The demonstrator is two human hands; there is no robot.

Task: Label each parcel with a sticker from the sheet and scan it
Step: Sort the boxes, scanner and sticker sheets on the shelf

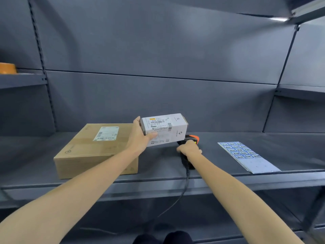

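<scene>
Head view: left grip (140, 138) holds white parcel (164, 129), right grip (189, 148) clasps scanner (192, 139), brown box (95, 150) beside

- You stand in a storeroom or a parcel-handling area, like in a warehouse or the back of a shop.
- Around you are dark grey metal shelves (175, 175) with slotted uprights (37, 43) and flat back panels, the industrial kind of racking.
- On the shelf lies a brown cardboard parcel (91, 154) with a printed shipping label (106, 133).
- A white carton (165, 129) carries barcodes, and a corded handheld scanner (190, 140) with an orange head is there.
- A sheet of blue stickers (246, 155) lies on the same shelf, a thing used for sorting goods.
</scene>
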